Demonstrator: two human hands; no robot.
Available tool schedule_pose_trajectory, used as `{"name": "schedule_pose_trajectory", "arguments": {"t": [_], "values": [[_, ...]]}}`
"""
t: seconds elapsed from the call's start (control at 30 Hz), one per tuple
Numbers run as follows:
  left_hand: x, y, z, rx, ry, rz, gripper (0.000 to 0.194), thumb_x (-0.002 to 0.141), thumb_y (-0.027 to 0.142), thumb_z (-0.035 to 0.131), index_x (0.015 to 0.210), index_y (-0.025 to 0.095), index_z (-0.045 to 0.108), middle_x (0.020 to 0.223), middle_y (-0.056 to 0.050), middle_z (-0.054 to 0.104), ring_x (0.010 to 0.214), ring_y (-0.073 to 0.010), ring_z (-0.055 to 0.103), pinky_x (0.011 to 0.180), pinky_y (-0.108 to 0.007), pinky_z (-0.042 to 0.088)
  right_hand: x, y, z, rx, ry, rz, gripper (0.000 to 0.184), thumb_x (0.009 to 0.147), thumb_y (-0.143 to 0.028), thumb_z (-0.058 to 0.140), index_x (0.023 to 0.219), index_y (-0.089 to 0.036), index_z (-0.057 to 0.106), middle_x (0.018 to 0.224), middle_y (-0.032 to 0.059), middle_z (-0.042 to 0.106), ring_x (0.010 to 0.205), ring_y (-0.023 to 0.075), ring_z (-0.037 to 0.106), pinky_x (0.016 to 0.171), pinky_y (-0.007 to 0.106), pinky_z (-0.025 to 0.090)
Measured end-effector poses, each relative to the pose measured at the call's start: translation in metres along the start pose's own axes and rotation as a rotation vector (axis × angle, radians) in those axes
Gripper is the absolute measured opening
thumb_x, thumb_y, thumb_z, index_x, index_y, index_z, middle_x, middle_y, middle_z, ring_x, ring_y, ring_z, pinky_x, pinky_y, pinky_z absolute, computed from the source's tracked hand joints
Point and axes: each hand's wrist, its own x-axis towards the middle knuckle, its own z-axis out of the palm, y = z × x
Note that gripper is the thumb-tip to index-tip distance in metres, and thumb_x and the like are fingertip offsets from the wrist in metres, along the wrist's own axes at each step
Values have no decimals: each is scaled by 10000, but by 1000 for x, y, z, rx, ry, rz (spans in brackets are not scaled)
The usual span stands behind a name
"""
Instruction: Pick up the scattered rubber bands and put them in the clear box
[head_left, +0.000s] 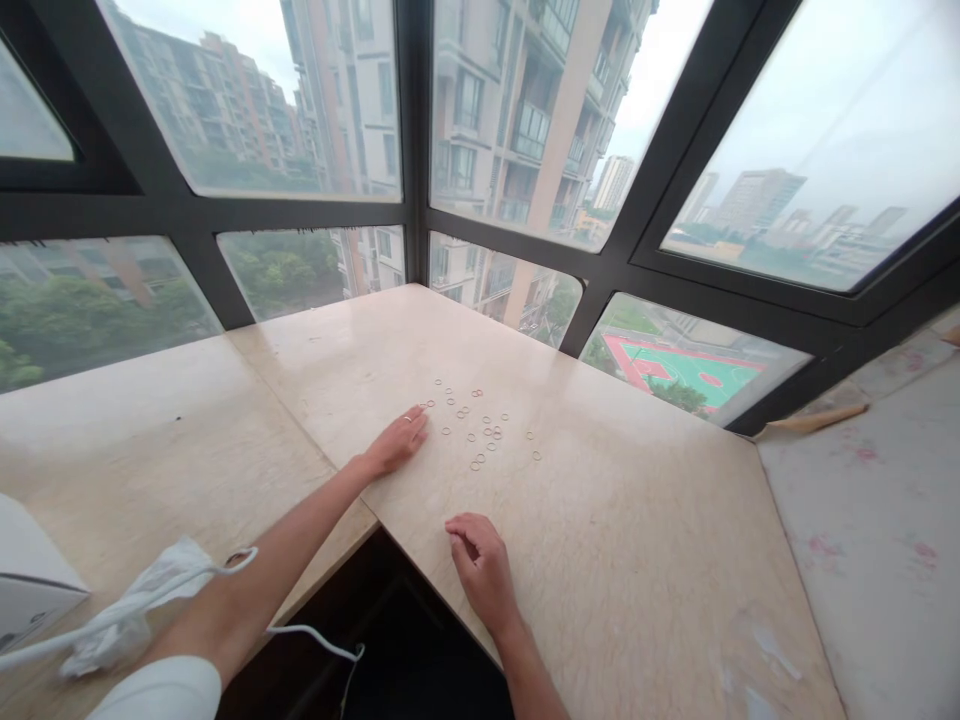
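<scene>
Loosely scattered, the rings (pixel 496 434) lie on the pale counter (pixel 615 520), ahead of our two hands and short of the window corner. Most are thin and dull, some overlapping, and a reddish pair (pixel 477 394) touches at the far side of the group. We have our left hand (pixel 397 443) palm down at the group's left edge, its fingers stretched out side by side, with a slim band (pixel 408 418) on one finger. Its fingertips are right by the nearest rings, though we cannot tell whether they touch one. Our right hand (pixel 481 562) is nearer to us, near the counter's front edge and apart from the rings; its fingers are curled in toward the thumb with a small hollow between, and we cannot tell whether it pinches anything. To our left, a white cable (pixel 169 585) runs over a crumpled plastic bag (pixel 112 640), beside a white box (pixel 37 575), near our pale sleeve (pixel 169 690). Dark frames (pixel 417 150) rise behind the counter, and through the glass we see tall buildings (pixel 517 90), trees (pixel 285 268) and a green and red court (pixel 697 372). On our right stands a flowered wall (pixel 885 490).
</scene>
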Motion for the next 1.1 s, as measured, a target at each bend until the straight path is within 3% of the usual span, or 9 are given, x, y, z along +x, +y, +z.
{"name": "schedule_pose_trajectory", "arguments": {"t": [0.1, 0.3, 0.5, 0.6, 0.7, 0.87, 1.0, 1.1], "values": [[-8, -18, -2, 45, 50, -88, 400, 926, 296, 370, 1265, 127, 499, 1430, -141, 440, 1372, -267, 327, 1133, -449, 285, 0, 0, 1, -6, 1, 14, 201, 865, -167, 520, 917, -217, 707, 943, 72, 700, 942, 210, 624, 866, 379, 501], [-10, -6, 2, 96, 209, -167, 365, 919, 277, 379, 1212, 128, 537, 1358, -162, 499, 1330, -279, 386, 1102, -435, 334, 12, 9, 1, 6, 53, 150, 206, 847, -202, 528, 960, -205, 700, 988, 78, 706, 933, 215, 649, 828, 359, 534], [-9, -6, -2, 109, 143, -36, 381, 919, 365, 417, 1204, 155, 559, 1378, -160, 491, 1327, -284, 392, 1093, -446, 334, 90, 50, -4, -45, 193, 281, 268, 795, -203, 519, 1011, -164, 672, 1028, 85, 710, 957, 211, 662, 790, 318, 547], [-10, -7, -4, 133, 91, 0, 439, 920, 419, 424, 1232, 137, 549, 1408, -172, 464, 1342, -285, 376, 1110, -458, 299, 134, 75, -20, -101, 257, 370, 254, 781, -182, 577, 1014, -147, 673, 1042, 99, 707, 953, 224, 668, 808, 330, 533], [-11, -8, -5, 137, 36, 53, 521, 920, 464, 421, 1294, 111, 505, 1439, -177, 429, 1371, -277, 333, 1130, -458, 261, 159, 96, -44, -171, 330, 442, 210, 852, -234, 630, 1036, -136, 648, 1058, 84, 682, 974, 222, 647, 861, 401, 507], [-12, -8, -6, 98, -10, 162, 570, 927, 510, 392, 1333, 119, 479, 1470, -159, 391, 1397, -258, 284, 1149, -437, 228, 160, 112, -66, -251, 378, 425, 228, 916, -297, 596, 1088, -149, 615, 1110, 69, 641, 982, 203, 627, 866, 419, 506], [-14, 2, -7, 77, -25, 202, 562, 929, 508, 394, 1325, 122, 493, 1454, -159, 417, 1392, -262, 296, 1150, -436, 225, 152, 107, -49, -296, 316, 319, 233, 844, -142, 533, 1040, -151, 659, 1036, 86, 686, 978, 208, 640, 884, 373, 495], [-19, 23, -3, 42, -32, 277, 539, 936, 498, 389, 1339, 152, 480, 1459, -141, 414, 1391, -256, 299, 1148, -443, 232, 146, 95, -29, -340, 244, 213, 326, 747, -65, 497, 991, -166, 688, 1044, 98, 695, 1039, 237, 610, 963, 402, 436]]}}
